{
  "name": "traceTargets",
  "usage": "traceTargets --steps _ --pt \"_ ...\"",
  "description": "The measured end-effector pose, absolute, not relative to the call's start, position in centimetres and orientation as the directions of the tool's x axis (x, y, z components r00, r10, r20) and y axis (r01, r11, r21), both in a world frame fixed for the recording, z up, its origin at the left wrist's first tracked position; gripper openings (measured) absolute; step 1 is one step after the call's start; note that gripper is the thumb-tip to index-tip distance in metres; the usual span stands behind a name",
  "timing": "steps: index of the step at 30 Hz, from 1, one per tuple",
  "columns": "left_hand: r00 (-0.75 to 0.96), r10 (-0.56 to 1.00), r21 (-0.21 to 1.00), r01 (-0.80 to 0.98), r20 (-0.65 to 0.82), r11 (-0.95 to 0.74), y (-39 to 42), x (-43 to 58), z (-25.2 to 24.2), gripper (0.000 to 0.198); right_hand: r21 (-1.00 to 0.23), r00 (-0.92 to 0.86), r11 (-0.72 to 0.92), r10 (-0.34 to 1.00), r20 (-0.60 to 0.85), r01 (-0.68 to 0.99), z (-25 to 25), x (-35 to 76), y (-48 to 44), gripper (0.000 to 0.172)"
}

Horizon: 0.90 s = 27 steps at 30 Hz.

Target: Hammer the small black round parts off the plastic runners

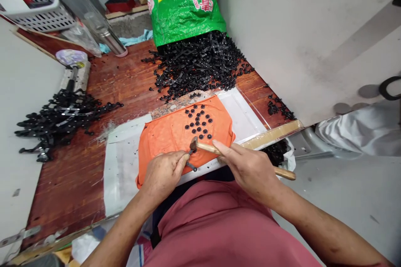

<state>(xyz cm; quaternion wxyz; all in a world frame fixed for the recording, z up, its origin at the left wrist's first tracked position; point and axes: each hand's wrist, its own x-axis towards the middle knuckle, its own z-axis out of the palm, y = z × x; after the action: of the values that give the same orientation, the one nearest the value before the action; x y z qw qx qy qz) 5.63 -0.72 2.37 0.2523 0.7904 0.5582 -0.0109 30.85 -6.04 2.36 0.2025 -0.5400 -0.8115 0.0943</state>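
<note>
My right hand [250,167] is wrapped round the wooden handle of a small hammer [206,147], the thumb lying along the handle. The hammer's dark head is at the near edge of an orange cloth [159,139], over a black jointed strip [191,167]. My left hand [164,173] pinches that strip between thumb and fingers. Whether hammer and strip touch cannot be made out. Just beyond the hammer head, several small round black pieces [197,123] lie spread on the cloth.
A green bag [188,21] at the back spills a heap of black parts [200,64] onto the reddish wooden table [122,71]. On the left lies another pile of black strips [62,114]. A steel flask [112,41] stands behind, and a grey panel [307,37] borders the right side.
</note>
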Motion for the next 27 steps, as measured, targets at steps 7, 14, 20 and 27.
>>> traceTargets --steps 7,14,20,27 --pt "0.378 0.882 0.403 0.881 -0.281 -0.249 -0.7 5.5 1.9 0.044 -0.279 -0.371 0.413 0.908 0.192 0.867 2.3 30.7 -6.0 0.043" --pt "0.367 0.885 0.428 0.875 -0.287 -0.224 -1.0 5.6 1.5 0.043 -0.333 -0.357 0.390 0.921 0.157 0.859 1.4 30.3 -5.9 0.043" --pt "0.243 0.954 0.660 0.748 -0.175 -0.069 -0.6 3.9 3.6 0.048 -0.632 -0.178 0.255 0.967 0.184 0.732 0.0 31.8 -5.8 0.047" --pt "0.182 0.960 0.743 0.668 -0.215 0.039 2.3 3.4 3.0 0.051 -0.635 -0.034 0.105 0.992 0.123 0.765 -1.6 33.7 -5.8 0.047"
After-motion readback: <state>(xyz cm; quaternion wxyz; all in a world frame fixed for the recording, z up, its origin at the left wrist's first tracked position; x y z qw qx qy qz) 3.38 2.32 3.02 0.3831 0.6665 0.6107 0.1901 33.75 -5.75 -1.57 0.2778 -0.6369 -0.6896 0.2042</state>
